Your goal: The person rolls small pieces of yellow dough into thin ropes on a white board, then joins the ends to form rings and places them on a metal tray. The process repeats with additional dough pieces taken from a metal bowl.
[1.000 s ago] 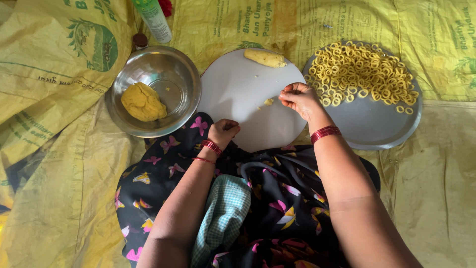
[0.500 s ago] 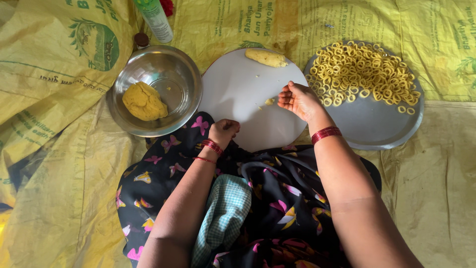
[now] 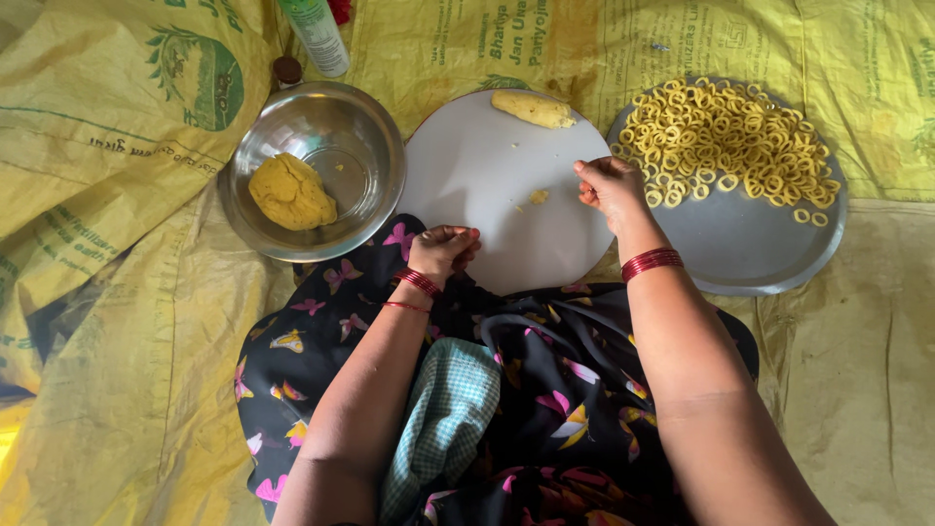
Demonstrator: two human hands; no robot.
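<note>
Right hand [image 3: 612,185] grip pinched together, contents not discernible; left hand [image 3: 443,248] curled, empty. Advise keeping pinch light above round board [image 3: 487,175], ring tray [image 3: 750,244] just beside

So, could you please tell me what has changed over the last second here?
Very little. The right hand has shifted slightly along the far right edge of the white round board, fingers pinched together; whether they hold anything cannot be told. The left hand stays curled at the board's near edge. The dough lump in the steel bowl, dough roll and tray of rings have not moved.
</note>
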